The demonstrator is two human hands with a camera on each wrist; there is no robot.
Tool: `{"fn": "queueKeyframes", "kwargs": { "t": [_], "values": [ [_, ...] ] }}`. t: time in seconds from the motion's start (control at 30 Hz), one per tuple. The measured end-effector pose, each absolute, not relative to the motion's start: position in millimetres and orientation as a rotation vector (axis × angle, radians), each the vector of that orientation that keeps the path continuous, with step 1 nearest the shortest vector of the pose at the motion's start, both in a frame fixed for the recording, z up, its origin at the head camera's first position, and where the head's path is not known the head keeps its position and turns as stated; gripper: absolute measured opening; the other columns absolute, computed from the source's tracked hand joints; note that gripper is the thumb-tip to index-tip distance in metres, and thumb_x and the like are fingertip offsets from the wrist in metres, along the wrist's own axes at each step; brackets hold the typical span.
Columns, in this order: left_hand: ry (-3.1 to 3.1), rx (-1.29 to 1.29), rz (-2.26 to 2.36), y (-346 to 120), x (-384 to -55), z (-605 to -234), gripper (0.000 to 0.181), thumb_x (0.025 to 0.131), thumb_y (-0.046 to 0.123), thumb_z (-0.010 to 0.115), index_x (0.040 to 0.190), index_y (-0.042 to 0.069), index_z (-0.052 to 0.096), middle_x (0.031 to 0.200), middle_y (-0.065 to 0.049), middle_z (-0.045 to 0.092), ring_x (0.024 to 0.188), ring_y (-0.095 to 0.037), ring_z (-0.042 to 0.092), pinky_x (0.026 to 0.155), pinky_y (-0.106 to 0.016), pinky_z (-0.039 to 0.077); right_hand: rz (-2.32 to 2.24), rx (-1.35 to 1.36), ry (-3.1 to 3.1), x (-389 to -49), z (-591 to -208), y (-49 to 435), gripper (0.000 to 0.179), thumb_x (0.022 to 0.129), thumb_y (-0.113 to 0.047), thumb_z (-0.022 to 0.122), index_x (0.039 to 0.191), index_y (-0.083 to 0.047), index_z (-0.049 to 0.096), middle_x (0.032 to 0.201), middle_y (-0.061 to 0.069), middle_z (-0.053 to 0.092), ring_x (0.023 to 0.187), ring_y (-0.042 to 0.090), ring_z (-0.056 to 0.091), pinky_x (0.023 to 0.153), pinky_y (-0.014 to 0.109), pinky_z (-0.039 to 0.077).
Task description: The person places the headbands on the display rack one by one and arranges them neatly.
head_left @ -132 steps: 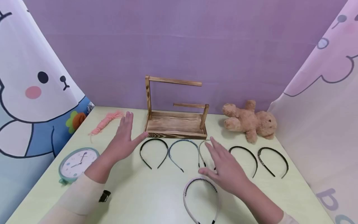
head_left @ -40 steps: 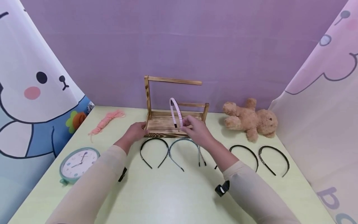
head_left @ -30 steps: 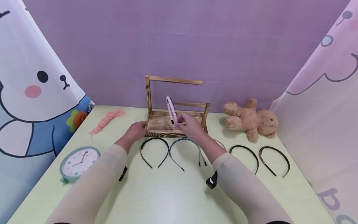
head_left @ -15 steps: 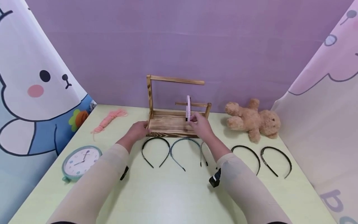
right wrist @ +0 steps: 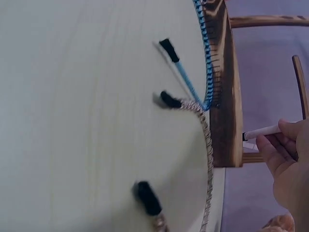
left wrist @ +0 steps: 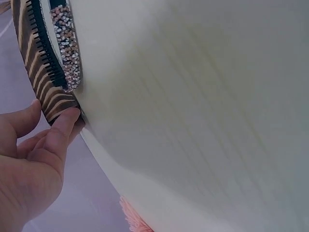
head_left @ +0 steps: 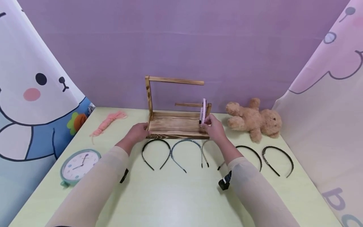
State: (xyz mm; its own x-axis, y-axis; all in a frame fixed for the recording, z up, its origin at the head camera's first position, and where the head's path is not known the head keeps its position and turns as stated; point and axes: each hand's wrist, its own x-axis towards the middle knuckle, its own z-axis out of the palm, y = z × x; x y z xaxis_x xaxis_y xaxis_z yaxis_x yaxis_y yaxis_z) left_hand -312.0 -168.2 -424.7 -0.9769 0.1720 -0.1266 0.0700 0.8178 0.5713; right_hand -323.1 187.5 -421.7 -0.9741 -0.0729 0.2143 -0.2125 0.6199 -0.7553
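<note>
Beside the short post [head_left: 209, 108] of a wooden rack [head_left: 175, 136], at the lower bar [head_left: 187, 104], a pink headband [head_left: 204, 110] is held upright by the right hand [head_left: 214, 127], its lower end pinched between thumb and fingers, the forearm angled forward and inward. The rack's left front corner is gripped by the left hand [head_left: 137, 133], thumb and fingers closed on it; nearer on the worktop [head_left: 170, 195], a blue headband [right wrist: 207, 53] is laid.

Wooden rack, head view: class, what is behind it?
Purple backdrop shows through the open wooden rack; anything low behind it is covered, and the pink headband blocks a little more.
</note>
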Motion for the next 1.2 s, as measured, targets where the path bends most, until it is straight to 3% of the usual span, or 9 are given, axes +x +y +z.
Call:
{"fn": "queueKeyframes", "kwargs": {
  "t": [0.7,0.97,1.2],
  "values": [
    [2.828,0.204,0.889,-168,-313,-427,0.054,0.101,0.019,0.053,0.148,-0.002,0.039,0.151,-0.026,0.039,0.139,-0.045,0.035,0.117,-0.054,0.029,1.26,0.23,-2.719,-320,-427,200,0.019,0.093,-0.016,0.068,0.104,-0.006,0.056,0.103,0.012,0.067,0.099,0.029,0.062,0.08,0.039,0.053],
    [2.837,0.2,0.902,-167,-312,-427,0.053,0.1,0.017,0.054,0.149,0.0,0.039,0.15,-0.025,0.041,0.139,-0.044,0.036,0.117,-0.054,0.03,1.309,0.252,-2.798,-315,-417,213,0.033,0.095,-0.021,0.065,0.121,-0.005,0.053,0.117,0.014,0.063,0.115,0.032,0.059,0.097,0.047,0.049],
    [2.831,0.211,0.891,-168,-312,-426,0.054,0.101,0.018,0.053,0.15,0.001,0.037,0.15,-0.025,0.041,0.139,-0.044,0.036,0.116,-0.054,0.03,1.306,0.298,-2.814,-302,-398,232,0.041,0.098,-0.02,0.061,0.13,0.001,0.047,0.127,0.023,0.056,0.122,0.037,0.053,0.103,0.05,0.046]
  ]
}}
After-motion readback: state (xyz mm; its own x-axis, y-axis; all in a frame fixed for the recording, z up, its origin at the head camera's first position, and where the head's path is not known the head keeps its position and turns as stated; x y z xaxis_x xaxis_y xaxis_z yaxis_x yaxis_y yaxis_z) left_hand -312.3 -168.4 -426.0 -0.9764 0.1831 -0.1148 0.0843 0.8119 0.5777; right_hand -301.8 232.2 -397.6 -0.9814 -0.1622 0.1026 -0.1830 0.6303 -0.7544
